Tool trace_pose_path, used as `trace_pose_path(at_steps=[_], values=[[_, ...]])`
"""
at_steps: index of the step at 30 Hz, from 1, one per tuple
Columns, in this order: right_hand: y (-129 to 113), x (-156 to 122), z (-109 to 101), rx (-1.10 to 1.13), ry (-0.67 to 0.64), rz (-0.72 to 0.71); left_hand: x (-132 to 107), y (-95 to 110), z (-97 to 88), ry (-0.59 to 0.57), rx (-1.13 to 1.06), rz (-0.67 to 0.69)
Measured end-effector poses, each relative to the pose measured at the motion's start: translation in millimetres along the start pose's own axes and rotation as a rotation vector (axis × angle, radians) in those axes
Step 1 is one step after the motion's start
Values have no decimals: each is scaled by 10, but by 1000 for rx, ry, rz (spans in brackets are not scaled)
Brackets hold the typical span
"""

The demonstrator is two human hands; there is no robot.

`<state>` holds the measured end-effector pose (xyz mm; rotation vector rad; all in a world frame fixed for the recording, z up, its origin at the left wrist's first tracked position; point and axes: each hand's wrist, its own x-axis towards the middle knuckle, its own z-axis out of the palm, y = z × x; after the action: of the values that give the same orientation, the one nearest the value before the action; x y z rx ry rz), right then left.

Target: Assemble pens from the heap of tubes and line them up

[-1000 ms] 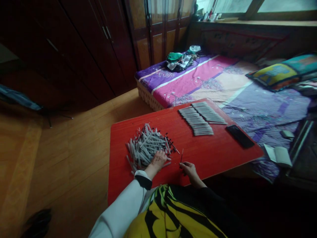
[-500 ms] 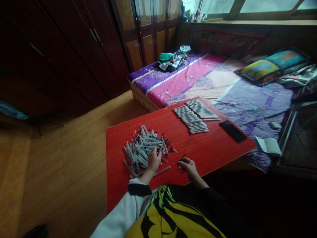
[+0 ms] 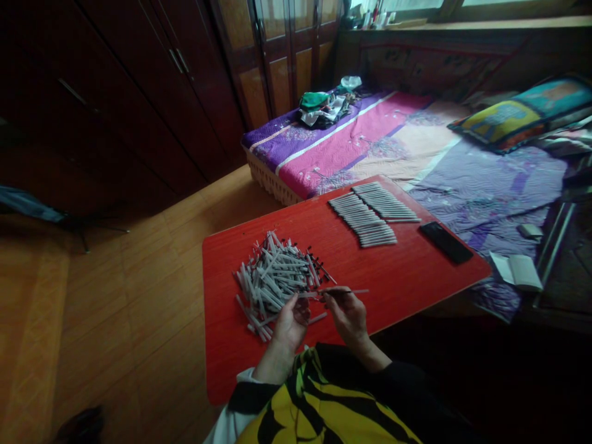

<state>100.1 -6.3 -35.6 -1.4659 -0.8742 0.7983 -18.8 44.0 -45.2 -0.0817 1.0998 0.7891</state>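
My left hand (image 3: 291, 325) is closed on a pale pen-like tube (image 3: 306, 295), held sideways at the fingertips. Close by on the right, my right hand (image 3: 350, 316) pinches a thin dark stick with a pale end (image 3: 359, 291) that points right. The inner ends of the two pieces nearly meet; whether they touch I cannot tell. Beyond my left hand lies a jumbled pile of whitish tubes (image 3: 271, 271), with small black pieces at its right side. Slim pen-like sticks (image 3: 363, 219) lie side by side in two neat rows at the table's far end.
The red table (image 3: 222, 364) carries a black phone (image 3: 445, 242) near its right edge. Behind stands a bed (image 3: 324, 151) with folded clothes (image 3: 321, 108) and a pillow (image 3: 513, 117). An open notebook (image 3: 517, 271) lies on its near right part. Dark wardrobes (image 3: 185, 92) line the left.
My left hand has come away from the pile with a tube. My right hand has moved up and left, turning its stick level. Both hands are now close together, and the view has shifted slightly.
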Motion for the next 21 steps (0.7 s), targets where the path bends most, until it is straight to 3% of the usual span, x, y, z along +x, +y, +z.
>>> trace_pose_path(at_steps=[11, 21], values=[[34, 34, -19, 80, -29, 55, -17, -23, 71, 5, -127, -42], [69, 21, 12, -18, -99, -64, -61, -65, 115, 27, -143, -107]])
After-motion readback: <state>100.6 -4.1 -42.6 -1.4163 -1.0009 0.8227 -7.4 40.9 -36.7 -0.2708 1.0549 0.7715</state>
